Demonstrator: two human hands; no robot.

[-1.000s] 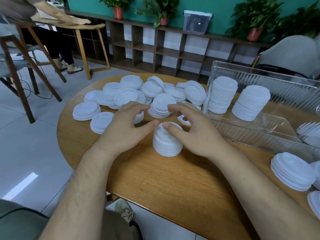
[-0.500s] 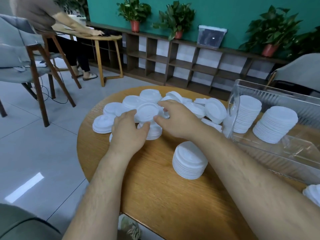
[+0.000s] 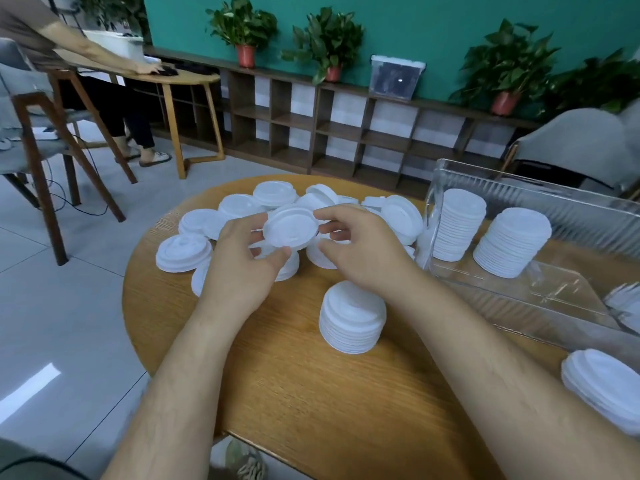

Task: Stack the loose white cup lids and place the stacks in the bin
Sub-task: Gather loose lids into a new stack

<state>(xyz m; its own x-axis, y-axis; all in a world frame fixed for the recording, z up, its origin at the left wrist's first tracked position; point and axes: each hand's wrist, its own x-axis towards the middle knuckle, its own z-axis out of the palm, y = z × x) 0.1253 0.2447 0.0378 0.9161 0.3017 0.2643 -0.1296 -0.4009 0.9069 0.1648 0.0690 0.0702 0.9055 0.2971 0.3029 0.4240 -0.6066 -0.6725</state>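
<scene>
Hands, status? (RM)

Both raised: left hand and right hand pinch 1 white lid between them by its rim. Left fingers sit at its 9 o'clock edge with the thumb near 6 o'clock, and right fingertips are on the 3 o'clock edge. Whether a 2nd lid is nested beneath, cannot tell. (KL)

Rest of the stock? (RM)

Loose lids are heaped on the desk behind and under the hands, from 10 to 1 o'clock. 1 built stack stands at 5 o'clock of the hands, below the right wrist. At 3 o'clock the clear bin holds 2 upright stacks. Further lids lie at the 4 o'clock edge of view. (KL)

Handling estimate? (RM)

Judged, not measured: thin moulded plastic, very light, springy and smooth. The rim looks like the stiff part, so take single lids there with opposed fingertips, because the domed centre would likely flex. For a stack, wrap from both sides low down. A tall nested column may tilt or shear if squeezed only at the top. (KL)
</scene>
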